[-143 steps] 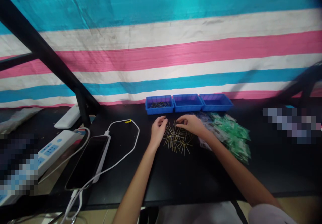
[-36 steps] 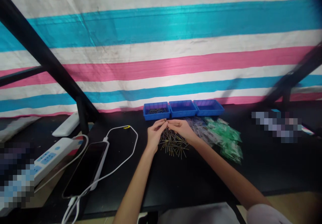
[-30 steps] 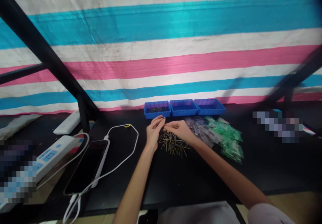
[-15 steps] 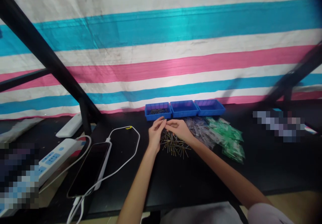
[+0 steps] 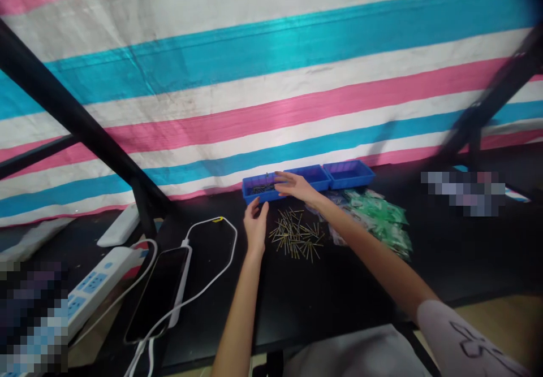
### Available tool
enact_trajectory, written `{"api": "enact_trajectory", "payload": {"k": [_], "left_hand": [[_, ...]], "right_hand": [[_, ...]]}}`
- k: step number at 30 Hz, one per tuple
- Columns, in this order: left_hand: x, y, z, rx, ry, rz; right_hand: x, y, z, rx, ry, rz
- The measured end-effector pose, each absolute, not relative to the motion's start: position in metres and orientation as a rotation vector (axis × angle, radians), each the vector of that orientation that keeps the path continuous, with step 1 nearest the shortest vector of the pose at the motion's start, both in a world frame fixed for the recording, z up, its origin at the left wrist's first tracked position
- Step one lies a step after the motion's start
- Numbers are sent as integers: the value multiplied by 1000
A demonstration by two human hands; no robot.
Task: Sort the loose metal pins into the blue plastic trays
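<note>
My right hand reaches over the left blue tray, fingers stretched out and slightly apart, nothing visible in them. A small dark piece, too small to name, shows just left of its fingertips above the tray. Inside that tray lie several thin dark screw-like pieces. In front of the same tray is my left hand, thumb and fingers apart and holding nothing. Between my forearms a loose pile of long thin brass-coloured screws is spread on the black table.
Two more blue trays stand in the row. Clear and green plastic bags lie right of the pile. On the left are a phone, a white cable, a power strip and black frame bars.
My hands were together above the pile, fingertips pinched. Now they are apart: the right has moved forward over the left tray, and the left has opened in front of it.
</note>
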State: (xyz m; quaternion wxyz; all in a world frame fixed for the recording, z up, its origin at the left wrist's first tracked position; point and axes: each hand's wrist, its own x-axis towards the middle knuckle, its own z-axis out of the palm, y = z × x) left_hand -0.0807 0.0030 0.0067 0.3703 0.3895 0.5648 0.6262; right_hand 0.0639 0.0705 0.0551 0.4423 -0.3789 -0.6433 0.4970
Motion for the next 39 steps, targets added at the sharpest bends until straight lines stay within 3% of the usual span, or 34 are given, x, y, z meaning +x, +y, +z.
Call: {"api": "enact_trajectory", "payload": {"k": [7,15,20,28,39], "left_hand": [[-85,4,1,1084,1535,1345],[-65,-6,7,1156,1408,1200],[-71,-6,8,1294,1490,1219],[-57,-13,13,1292,1241,1260],[-57,-12,16,1009,1193,1472]], "right_hand": [[107,54,39,-1487,-2406,541],[104,40,21,-1456,-2481,305],[114,39,27,-1480,-2350,426],[109,17,27,-1050,-1784,1214],[92,13,32,-1016,-1618,1218]]}}
